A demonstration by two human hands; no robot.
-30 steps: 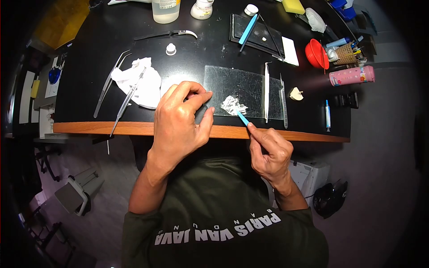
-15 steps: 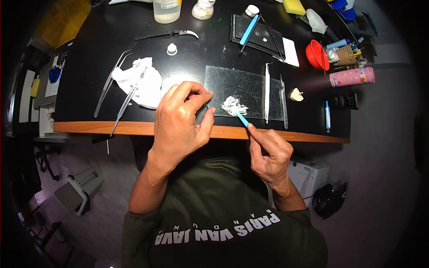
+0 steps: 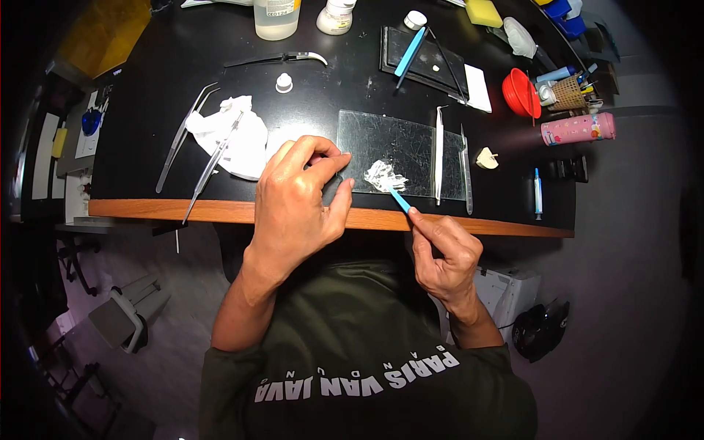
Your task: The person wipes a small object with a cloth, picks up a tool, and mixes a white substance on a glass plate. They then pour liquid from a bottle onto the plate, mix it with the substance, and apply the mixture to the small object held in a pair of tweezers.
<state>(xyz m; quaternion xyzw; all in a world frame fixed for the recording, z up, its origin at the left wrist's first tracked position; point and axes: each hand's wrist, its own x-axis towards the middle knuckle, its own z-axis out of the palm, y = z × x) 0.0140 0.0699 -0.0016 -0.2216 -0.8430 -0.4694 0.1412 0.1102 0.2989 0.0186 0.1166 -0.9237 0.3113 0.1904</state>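
Note:
A clear glass slab point(image 3: 400, 132) lies on the black tabletop near its front edge. White paste point(image 3: 383, 176) is smeared on the lower part of the slab. My right hand point(image 3: 449, 253) pinches a blue-handled spatula point(image 3: 398, 199), whose tip sits in the paste. At the slab's left edge, my left hand point(image 3: 301, 194) rests with curled fingers, index fingertip and thumb against the edge, holding the slab. On the slab's right side lie a slim metal probe point(image 3: 438, 161) and a second thin metal instrument point(image 3: 466, 172).
Left of my hands, tweezers point(image 3: 209, 176) lie across a crumpled white tissue point(image 3: 246, 147). Farther back stand a bottle of liquid point(image 3: 277, 22) and a white jar point(image 3: 336, 18). A red bowl point(image 3: 519, 94) and a pink flask point(image 3: 578, 130) are at right.
The view has shifted very slightly. Both hands keep nearly the same positions, with the spatula tip still in the paste.

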